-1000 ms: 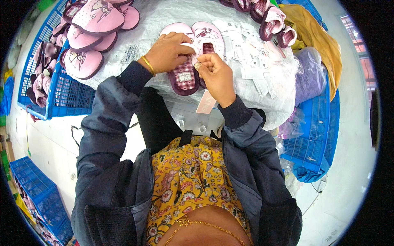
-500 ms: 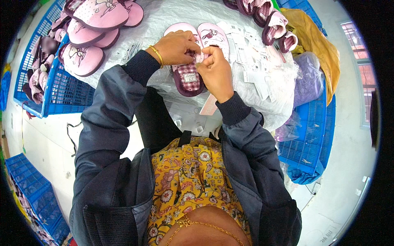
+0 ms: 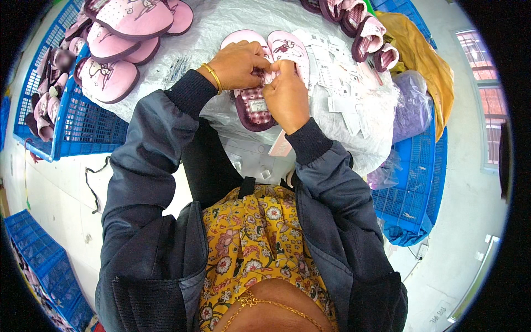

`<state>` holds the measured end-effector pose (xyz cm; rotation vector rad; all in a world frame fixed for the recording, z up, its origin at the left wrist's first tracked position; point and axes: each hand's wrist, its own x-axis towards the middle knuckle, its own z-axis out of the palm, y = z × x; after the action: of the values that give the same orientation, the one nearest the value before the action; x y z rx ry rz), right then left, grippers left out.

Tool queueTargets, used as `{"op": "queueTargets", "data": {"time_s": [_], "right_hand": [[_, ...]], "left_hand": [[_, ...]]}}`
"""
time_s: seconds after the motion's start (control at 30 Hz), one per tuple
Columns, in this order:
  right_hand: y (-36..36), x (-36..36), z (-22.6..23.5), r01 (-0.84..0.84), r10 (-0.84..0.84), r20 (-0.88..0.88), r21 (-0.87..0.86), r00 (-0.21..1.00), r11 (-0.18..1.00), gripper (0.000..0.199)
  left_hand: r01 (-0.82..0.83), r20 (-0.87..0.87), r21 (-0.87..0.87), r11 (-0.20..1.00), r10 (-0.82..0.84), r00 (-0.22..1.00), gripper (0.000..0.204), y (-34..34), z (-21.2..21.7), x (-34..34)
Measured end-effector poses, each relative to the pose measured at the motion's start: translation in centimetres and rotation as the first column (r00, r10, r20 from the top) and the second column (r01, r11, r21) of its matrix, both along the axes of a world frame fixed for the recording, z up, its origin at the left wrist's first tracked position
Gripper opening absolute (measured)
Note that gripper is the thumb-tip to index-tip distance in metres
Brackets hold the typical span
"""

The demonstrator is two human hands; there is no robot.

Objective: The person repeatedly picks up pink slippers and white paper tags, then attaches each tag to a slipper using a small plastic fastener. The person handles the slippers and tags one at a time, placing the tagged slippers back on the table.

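Observation:
A pair of pink slippers lies side by side on the white sheeting: the left slipper shows a dark plaid insole with a small pale label, the right slipper a printed pink upper. My left hand, with a gold bangle at the wrist, is curled over the left slipper's upper and grips its edge. Against those fingertips my right hand is closed in a pinch; what lies between its fingers is hidden. Beneath my right wrist a pink-and-white card tag sticks out.
Finished-looking pink slippers are piled at the left, beside a blue crate holding more. White printed slips lie right of my hands on the plastic sheeting. Several slippers, a yellow cloth and a blue crate are at right.
My right hand has turned slightly, its fingers drawing closer to my left fingertips. The left hand keeps its hold on the slipper. The whole view has shifted a little.

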<state>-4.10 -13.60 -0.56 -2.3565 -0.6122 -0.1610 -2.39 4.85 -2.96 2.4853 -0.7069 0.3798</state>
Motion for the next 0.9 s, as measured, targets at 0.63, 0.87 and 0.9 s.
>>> {"op": "queueTargets", "data": {"time_s": [0.63,0.87,0.9], "right_hand": [[1.0,0.7,0.0,0.038,-0.017,0.160,-0.123,0.987,0.992,0.043],[0.6,0.8,-0.5,0.020,-0.006,0.178,-0.075,0.984,0.997,0.043],[0.6,0.8,-0.5,0.013,-0.001,0.181,-0.067,0.984,0.998,0.044]], "left_hand": [[-0.083,0.108,0.001,0.997,0.082,0.991,0.022,-0.8,-0.2,-0.7],[-0.138,0.005,0.223,0.965,0.141,0.990,0.021,-1.4,1.8,-0.7],[-0.151,0.027,0.253,0.956,0.149,0.988,0.022,-1.5,1.9,-0.6]]}}
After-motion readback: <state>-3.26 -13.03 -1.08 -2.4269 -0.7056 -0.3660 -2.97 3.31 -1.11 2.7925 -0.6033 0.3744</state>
